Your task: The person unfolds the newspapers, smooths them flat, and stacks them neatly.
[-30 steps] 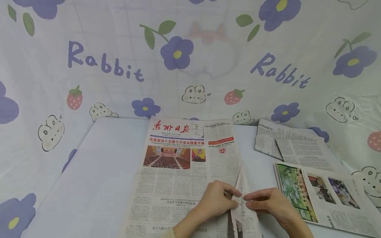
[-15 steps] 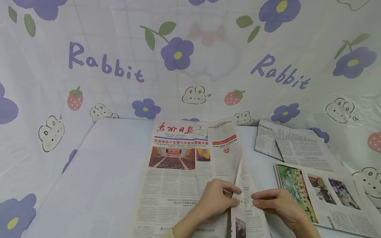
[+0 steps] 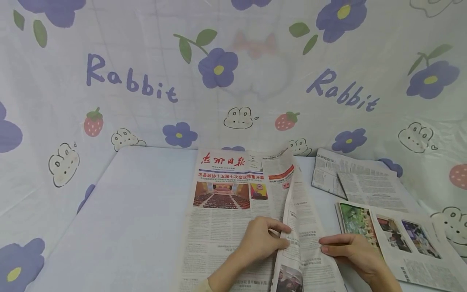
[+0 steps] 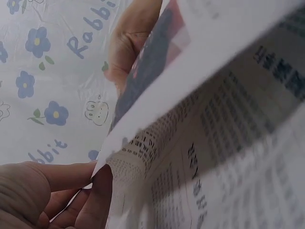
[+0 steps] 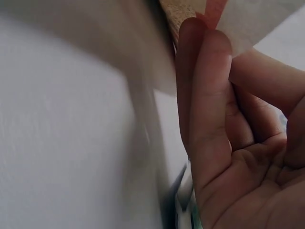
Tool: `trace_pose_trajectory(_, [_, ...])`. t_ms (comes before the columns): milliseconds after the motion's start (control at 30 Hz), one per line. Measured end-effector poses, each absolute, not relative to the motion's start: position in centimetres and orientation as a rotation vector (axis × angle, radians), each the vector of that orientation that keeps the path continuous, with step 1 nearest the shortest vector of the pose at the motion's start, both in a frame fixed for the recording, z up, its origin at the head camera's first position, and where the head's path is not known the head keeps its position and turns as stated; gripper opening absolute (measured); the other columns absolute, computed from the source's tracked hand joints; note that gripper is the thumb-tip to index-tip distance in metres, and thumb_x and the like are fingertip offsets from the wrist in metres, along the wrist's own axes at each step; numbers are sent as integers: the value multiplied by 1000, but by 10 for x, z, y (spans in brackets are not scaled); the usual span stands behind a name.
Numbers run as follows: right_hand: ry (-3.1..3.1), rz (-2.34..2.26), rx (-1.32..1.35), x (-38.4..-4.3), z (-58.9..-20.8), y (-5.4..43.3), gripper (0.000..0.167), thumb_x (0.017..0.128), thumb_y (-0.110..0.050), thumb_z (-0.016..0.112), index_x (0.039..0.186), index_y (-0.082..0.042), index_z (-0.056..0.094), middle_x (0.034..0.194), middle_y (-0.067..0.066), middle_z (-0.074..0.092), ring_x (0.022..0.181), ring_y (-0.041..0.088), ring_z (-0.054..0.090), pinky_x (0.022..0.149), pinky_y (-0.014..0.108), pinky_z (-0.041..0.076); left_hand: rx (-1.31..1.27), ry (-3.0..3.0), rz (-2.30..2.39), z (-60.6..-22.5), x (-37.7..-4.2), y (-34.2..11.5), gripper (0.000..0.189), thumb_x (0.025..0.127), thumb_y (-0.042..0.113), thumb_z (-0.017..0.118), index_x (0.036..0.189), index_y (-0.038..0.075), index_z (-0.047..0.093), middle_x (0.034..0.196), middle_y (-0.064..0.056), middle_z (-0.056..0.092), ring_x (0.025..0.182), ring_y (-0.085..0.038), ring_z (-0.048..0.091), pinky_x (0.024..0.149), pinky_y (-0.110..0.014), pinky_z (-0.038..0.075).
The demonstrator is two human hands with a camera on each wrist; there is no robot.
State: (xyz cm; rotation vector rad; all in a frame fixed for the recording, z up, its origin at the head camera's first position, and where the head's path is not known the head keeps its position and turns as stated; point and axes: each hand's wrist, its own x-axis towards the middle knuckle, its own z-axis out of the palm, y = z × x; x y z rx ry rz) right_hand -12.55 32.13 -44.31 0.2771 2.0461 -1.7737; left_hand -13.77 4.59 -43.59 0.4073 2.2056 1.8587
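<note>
In the head view a newspaper (image 3: pixel 222 227) lies front page up from the centre of the frame to the bottom edge, its red title at the top above a wide photo of a full hall. Its right-hand part stands up in a curled fold, with printing beyond it. The left hand (image 3: pixel 260 241) pinches the raised edge; the right hand (image 3: pixel 354 253) pinches the paper's outer right edge.
</note>
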Motion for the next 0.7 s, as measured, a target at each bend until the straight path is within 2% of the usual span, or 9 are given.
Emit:
trace_pose_trajectory(200, [2000,-1798,338,-124,-442,334,18,84,1,76,101,-2,78,97,8,72,87,22,71,76,36,57,400,2163,1883,-434,-142,37,18,75,0,81,92,8,79,87,4,70,64,-7,65,54,-24,52])
trace_pose_trajectory(367, [1977,-1806,301,-125,-441,339,18,84,2,75,102,-3,78,97,10,72,87,24,71,76,37,57,353,2093,1898,-431,-146,20,19,78,3,81,96,9,78,95,2,68,71,-12,68,60,-29,55])
trace_pose_trajectory(567, [1970,-1808,298,-125,-442,344,17,85,3,73,101,-2,78,97,11,72,87,25,71,76,37,57,284,1963,1981,-428,-152,-22,24,80,4,81,104,6,77,106,-6,67,83,-22,70,71,-34,57])
trace_pose_trajectory(700, [1960,-1797,310,-124,-443,347,18,85,3,73,102,-1,77,97,12,72,87,25,71,77,37,57,229,1915,1994,-426,-155,-62,31,81,9,81,111,5,75,108,-10,68,88,-24,69,74,-34,56])
